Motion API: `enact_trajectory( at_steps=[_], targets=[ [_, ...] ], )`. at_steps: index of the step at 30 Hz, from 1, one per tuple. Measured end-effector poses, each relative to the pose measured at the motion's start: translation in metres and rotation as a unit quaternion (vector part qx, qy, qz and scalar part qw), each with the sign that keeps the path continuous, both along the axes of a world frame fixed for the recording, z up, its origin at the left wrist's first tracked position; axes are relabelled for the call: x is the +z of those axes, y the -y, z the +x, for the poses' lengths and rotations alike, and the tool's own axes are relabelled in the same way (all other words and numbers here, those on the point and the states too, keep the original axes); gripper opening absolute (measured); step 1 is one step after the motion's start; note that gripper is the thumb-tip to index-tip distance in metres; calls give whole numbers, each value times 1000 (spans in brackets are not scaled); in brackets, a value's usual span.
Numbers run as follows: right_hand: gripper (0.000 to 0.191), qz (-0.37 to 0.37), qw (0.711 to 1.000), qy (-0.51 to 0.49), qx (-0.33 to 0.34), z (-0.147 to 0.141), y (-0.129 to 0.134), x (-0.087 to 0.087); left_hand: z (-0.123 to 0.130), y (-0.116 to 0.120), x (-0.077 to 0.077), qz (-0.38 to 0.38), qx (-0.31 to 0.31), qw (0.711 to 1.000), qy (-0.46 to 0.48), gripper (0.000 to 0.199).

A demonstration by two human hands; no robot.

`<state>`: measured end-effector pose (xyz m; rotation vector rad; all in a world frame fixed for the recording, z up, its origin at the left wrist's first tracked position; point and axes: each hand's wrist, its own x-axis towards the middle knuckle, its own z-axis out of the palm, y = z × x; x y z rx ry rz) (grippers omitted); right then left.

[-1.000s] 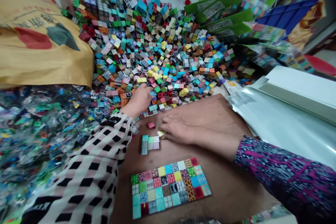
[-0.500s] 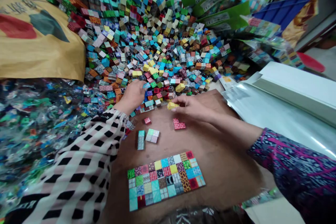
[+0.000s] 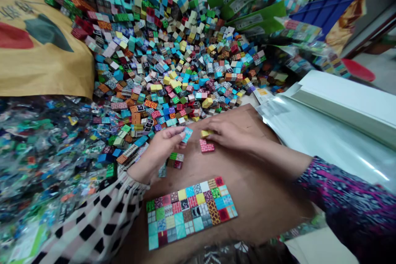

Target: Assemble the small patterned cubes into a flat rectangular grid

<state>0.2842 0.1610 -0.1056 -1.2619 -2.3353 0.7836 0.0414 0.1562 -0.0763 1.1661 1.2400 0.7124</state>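
Note:
My left hand (image 3: 165, 144), in a checkered sleeve, pinches a light-blue block (image 3: 187, 134) between thumb and fingers above the brown board. To its right, my right hand (image 3: 227, 134) grips a yellow block (image 3: 206, 133) just at the notch of an L-shaped red brick-pattern block (image 3: 207, 146) on the board. Below my left hand lies a small green and dark-red block (image 3: 177, 160), with a grey-blue block (image 3: 162, 170) partly hidden beside it. Nearer to me rests a flat rectangle of many patterned square-faced blocks (image 3: 192, 212), set tightly together.
A large heap of coloured blocks (image 3: 173, 62) rises behind the brown board (image 3: 256, 181). Plastic-wrapped pieces (image 3: 46, 152) spread at left under a yellow bag (image 3: 46, 62). At right are a clear plastic sheet (image 3: 312, 132), a white box (image 3: 349, 95) and green-topped packets (image 3: 250, 4).
My left hand has come back from the heap with the light-blue block. My right hand has lowered the yellow block to the red one. The small pieces by my left hand look changed.

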Motion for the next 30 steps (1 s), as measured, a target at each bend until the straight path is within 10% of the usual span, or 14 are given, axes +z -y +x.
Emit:
enact_trajectory(
  at_steps=[8, 14, 18, 22, 30],
  targets=[
    [43, 31, 986, 19, 162, -46, -8, 14, -17, 6, 12, -85, 54, 993, 65, 20],
    [29, 26, 985, 91, 146, -23, 13, 16, -14, 18, 4, 75, -25, 986, -146, 29],
    [43, 45, 989, 122, 63, -19, 28, 10, 6, 24, 0, 295, -143, 864, -383, 28],
    [39, 46, 993, 107, 14, -24, 36, 0, 28, 27, -3, 328, -219, 768, -505, 28],
    [46, 39, 998, 54, 8, 5, 44, -6, 31, 21, -18, 281, -253, 874, -307, 53]
  ],
)
